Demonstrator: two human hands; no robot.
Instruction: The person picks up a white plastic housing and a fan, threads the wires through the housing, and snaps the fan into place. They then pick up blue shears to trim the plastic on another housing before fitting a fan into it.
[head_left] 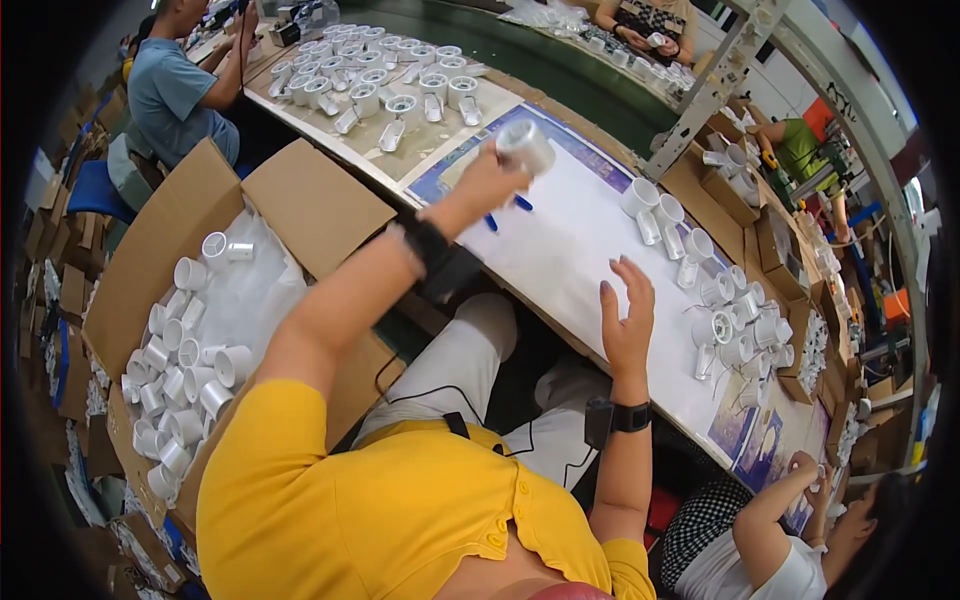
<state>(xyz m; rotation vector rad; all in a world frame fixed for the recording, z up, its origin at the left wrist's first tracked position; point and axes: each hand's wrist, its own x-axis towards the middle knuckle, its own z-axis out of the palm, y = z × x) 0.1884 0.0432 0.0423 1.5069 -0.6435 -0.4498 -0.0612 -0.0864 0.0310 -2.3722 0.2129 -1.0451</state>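
My left hand is raised over the table and closed around a white cylindrical lamp housing, slightly blurred by motion. Fingers spread and palm bare, my right hand hovers by the near table edge with nothing in it. Beneath my left forearm, two blue pen-like pieces lie on the white sheet. At the right end of the sheet, a group of white lamp housings with attached slim white boxes stands and lies together.
To my left, an open cardboard box holds many white cylinders and plastic wrap. Rows of lamp housings cover the far left table. A metal post rises at the back. Co-workers sit left, across and at lower right.
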